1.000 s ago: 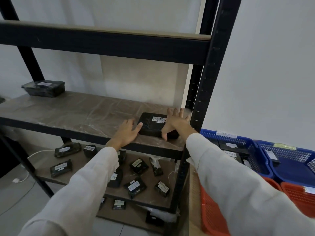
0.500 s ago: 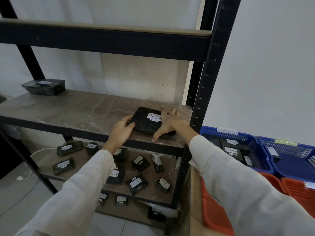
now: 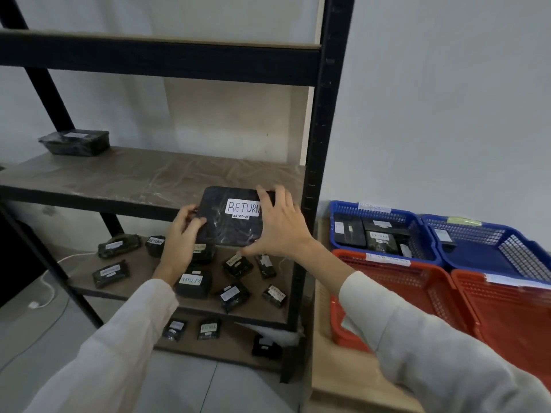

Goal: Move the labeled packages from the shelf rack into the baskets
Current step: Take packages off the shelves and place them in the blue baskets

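A flat black package [image 3: 229, 225] with a white "RETURN" label is held tilted up in front of the middle shelf's edge [image 3: 119, 201]. My left hand [image 3: 183, 236] grips its left side and my right hand [image 3: 278, 229] grips its right side. Another wrapped black package [image 3: 74, 142] lies at the far left of that shelf. Several small labeled black packages [image 3: 193, 286] lie on the lower shelves. To the right stand two blue baskets [image 3: 384, 210] [image 3: 518, 254], the left one holding packages, and two red baskets [image 3: 396, 281] [image 3: 512, 308].
A black upright post [image 3: 320, 174] of the rack stands between the held package and the baskets. The baskets rest on a low wooden platform [image 3: 340, 380]. A white cable [image 3: 49, 289] runs on the floor at the left.
Both hands closed on the "RETURN" package, lifted it off the middle shelf and drew it toward me, tilting its label up.
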